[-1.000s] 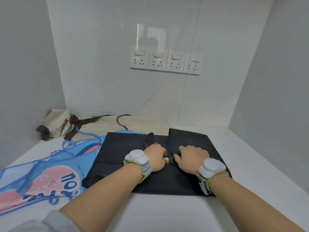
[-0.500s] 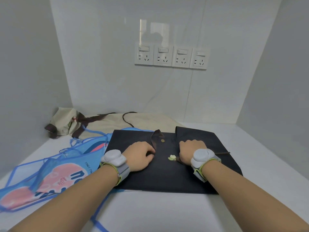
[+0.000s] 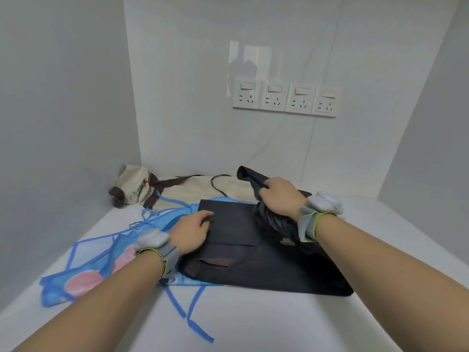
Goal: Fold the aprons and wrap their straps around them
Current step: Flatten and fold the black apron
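Observation:
A black apron (image 3: 266, 270) lies partly folded on the white table (image 3: 253, 323), in front of me. My right hand (image 3: 280, 198) grips the apron's right flap and lifts it off the table, bunched and raised toward the back wall. My left hand (image 3: 193, 231) rests on the apron's left part, fingers bent and pressing the cloth down. A brown strap end shows on the apron's near left. A blue apron (image 3: 101, 262) with pink print and blue straps lies under the black one, spread to the left. A beige apron (image 3: 177, 190) with brown straps lies crumpled at the back.
White walls close in the table on the left, back and right. A row of white wall sockets (image 3: 285, 99) sits on the back wall. Blue strap ends (image 3: 193, 316) trail over the table's near middle.
My right hand has taken hold of the black apron's right flap and lifted it up and back. My left hand has slid a little left on the cloth. The camera has turned left.

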The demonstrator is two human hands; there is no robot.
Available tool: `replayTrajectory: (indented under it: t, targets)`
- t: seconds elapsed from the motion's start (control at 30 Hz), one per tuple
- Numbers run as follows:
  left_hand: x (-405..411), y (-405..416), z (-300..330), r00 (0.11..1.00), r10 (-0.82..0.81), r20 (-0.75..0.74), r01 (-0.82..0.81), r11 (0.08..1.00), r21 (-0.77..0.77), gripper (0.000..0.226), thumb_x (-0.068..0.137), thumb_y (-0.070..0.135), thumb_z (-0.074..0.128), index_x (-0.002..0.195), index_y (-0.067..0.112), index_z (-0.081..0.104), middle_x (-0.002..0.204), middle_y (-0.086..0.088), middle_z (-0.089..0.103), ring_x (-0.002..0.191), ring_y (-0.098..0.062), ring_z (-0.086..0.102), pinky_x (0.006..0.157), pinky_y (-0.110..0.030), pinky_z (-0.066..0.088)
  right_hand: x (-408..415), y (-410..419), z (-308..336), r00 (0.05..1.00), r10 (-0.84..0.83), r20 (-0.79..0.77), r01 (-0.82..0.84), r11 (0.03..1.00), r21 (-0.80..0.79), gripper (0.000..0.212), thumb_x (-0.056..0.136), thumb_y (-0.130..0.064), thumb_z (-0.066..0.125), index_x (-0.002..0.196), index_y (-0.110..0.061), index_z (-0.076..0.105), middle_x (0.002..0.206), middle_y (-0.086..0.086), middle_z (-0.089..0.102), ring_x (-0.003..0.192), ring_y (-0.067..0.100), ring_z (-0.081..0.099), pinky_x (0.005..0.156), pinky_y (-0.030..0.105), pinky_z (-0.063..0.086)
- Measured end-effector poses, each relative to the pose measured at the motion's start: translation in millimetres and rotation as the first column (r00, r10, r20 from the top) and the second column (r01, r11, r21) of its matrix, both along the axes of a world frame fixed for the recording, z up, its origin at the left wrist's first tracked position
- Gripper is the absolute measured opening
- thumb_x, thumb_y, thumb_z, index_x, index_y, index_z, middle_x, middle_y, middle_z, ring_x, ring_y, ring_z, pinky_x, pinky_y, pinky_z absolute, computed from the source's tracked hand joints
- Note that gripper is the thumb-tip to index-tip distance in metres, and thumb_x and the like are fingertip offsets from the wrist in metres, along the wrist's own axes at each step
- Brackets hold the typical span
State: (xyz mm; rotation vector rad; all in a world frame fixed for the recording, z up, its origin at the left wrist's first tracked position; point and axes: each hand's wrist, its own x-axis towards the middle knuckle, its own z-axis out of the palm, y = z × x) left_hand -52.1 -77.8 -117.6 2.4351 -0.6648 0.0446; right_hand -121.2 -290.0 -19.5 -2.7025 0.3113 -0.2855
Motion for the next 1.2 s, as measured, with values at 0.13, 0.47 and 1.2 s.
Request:
replayTrajectory:
  t: [0.13,0.47,1.2]
  targets:
    - [11.3,33.0,-10.6,0.991,0.101,-0.082,-0.104,0.994,-0.026,0.037,0.098,0.012,0.044,0.131,0.015,0.058,0.133,-0.004,0.061,0.127,-0.023,0.053,0.108,-0.037,0.040,18.7,53.7,-22.7,0.997,0.021,-0.074,-0.015,0.997,0.072,0.020,0.092,-0.020,0.043,0.077,-0.009,0.051,0.090,0.011,0.058,0.087,0.034,0.057,0.069,0.031,0.039]
    - [10.1,61.7,-14.4,0.964,0.069,-0.258,-0.133,0.962,-0.238,0.036,0.100,0.016,0.043,0.134,0.016,0.057,0.132,-0.002,0.061,0.124,-0.020,0.053,0.109,-0.038,0.039,32.2,140.9,-67.4,0.978,0.063,-0.198,-0.020,0.977,0.212,0.030,0.096,-0.027,0.046,0.078,-0.006,0.057,0.083,0.008,0.059,0.075,0.028,0.057,0.065,0.027,0.040]
    - [-16.5,13.7,10.3,0.985,0.117,-0.125,-0.109,0.992,0.068,0.046,0.079,0.016,0.072,0.123,0.025,0.060,0.128,-0.003,0.056,0.116,-0.021,0.053,0.089,-0.024,0.042,-43.0,-89.6,-77.9,0.905,-0.365,-0.220,0.415,0.873,0.256,0.041,0.090,-0.038,0.056,0.091,0.003,0.065,0.100,0.021,0.067,0.084,0.032,0.060,0.069,0.029,0.043]
